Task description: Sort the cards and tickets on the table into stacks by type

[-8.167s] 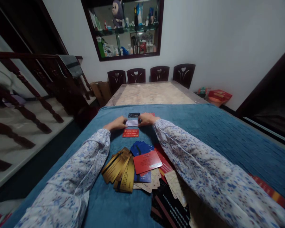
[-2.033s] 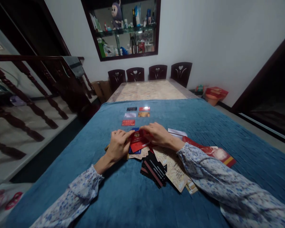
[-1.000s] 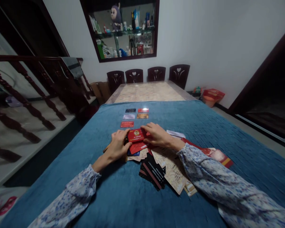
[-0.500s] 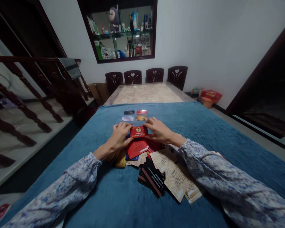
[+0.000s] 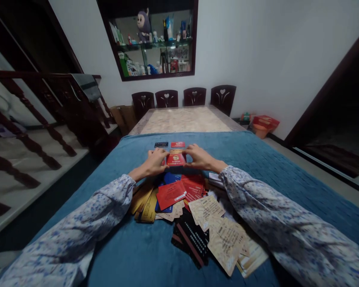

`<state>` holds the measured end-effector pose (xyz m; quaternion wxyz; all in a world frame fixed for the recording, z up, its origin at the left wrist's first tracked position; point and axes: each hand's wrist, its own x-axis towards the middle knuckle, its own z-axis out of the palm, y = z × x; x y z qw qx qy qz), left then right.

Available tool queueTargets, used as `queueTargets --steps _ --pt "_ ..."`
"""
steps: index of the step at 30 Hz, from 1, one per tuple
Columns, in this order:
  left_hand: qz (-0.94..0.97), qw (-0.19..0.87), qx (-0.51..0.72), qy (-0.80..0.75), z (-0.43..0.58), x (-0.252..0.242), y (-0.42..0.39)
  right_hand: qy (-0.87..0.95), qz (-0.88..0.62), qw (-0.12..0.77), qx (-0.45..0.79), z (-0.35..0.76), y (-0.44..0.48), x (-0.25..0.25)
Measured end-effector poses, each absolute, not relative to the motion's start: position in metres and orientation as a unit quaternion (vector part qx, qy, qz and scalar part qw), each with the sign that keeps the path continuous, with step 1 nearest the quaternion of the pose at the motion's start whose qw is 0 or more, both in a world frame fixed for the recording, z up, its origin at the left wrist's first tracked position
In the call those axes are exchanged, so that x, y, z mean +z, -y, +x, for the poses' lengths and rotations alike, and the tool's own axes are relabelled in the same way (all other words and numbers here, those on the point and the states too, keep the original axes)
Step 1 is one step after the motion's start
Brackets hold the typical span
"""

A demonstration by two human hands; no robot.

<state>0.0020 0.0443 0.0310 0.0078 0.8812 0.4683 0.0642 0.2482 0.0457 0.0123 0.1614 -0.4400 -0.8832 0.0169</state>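
Note:
Both my hands hold one red card by its short edges, low over the blue cloth. My left hand pinches its left edge and my right hand pinches its right edge. Just beyond the card lie a black card and a red card side by side in a laid-out row. Close in front of me is a loose heap of cards: gold, blue, red, beige and black ones, between my floral sleeves.
The cloth covers the near part of a long marble-topped table. Several dark chairs stand at its far end under a wall cabinet. A dark wooden stair railing runs along the left. A red bag lies at the right wall.
Both hands have lifted a red card out of the heap and carried it forward to the laid-out row. They now cover the cards of the nearer rows.

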Motion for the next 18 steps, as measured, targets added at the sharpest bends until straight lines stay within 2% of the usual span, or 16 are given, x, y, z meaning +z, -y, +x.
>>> queueTargets --steps 18 --pt "0.871 -0.008 -0.005 -0.490 0.019 0.031 -0.129 0.874 -0.477 0.090 0.004 0.246 -0.121 0.020"
